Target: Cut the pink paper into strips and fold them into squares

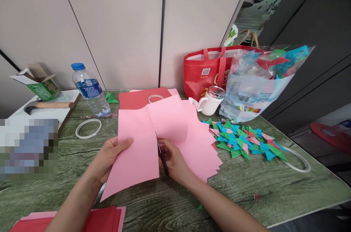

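Observation:
A pink sheet of paper (137,158) is pinched along its left side by my left hand (109,157), thumb on top. My right hand (174,160) grips black-handled scissors (162,157), whose blades sit in a cut running up the sheet's middle. The part right of the cut curls up and over. Beneath and to the right, several more pink sheets (199,151) lie fanned out, their corners making a jagged edge. Behind them is a red sheet (134,98) with a roll of white tape (155,98) on it.
Folded paper triangles (241,138) are heaped at right, near a white mug (212,102), a filled plastic bag (246,93) and a red tote bag (194,74). At left stand a water bottle (91,91) and another tape roll (88,128). Red sheets (101,221) lie at the front edge.

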`<state>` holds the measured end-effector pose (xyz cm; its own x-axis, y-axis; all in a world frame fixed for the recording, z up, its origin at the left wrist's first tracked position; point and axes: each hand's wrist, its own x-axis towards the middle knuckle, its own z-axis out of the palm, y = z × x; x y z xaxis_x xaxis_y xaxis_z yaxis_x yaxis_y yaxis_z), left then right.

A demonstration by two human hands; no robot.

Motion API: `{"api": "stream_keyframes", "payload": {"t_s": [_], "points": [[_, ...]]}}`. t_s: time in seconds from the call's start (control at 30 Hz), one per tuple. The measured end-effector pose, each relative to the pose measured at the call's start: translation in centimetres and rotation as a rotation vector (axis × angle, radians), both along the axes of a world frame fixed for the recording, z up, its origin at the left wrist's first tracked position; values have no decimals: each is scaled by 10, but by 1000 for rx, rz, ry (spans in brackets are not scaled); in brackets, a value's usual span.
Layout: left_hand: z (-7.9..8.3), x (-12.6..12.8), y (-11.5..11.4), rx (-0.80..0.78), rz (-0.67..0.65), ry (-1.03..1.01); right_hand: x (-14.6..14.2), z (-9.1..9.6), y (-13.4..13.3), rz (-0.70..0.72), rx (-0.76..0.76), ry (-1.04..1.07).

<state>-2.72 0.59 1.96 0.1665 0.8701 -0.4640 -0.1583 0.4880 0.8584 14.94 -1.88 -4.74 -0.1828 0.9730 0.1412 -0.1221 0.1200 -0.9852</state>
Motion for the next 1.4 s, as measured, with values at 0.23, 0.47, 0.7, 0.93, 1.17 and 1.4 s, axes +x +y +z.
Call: {"api": "stream_keyframes", "payload": {"t_s": [0.23, 0.47, 0.7, 0.93, 1.17, 1.4], "points": [[-6, 2, -5, 134, 3, 53, 0, 11, 2, 133, -58, 152], [-13, -2, -4, 253, -5, 149, 3, 13, 3, 116, -101, 184], [-12, -2, -5, 275, -27, 176, 2, 15, 2, 97, -86, 194], [-14, -3, -6, 330, -29, 197, 2, 15, 2, 96, -102, 184], [-15, -4, -5, 345, -41, 223, 1, 17, 1, 77, -95, 183], [-16, -5, -5, 357, -46, 240, 1, 17, 1, 65, -105, 177]]}}
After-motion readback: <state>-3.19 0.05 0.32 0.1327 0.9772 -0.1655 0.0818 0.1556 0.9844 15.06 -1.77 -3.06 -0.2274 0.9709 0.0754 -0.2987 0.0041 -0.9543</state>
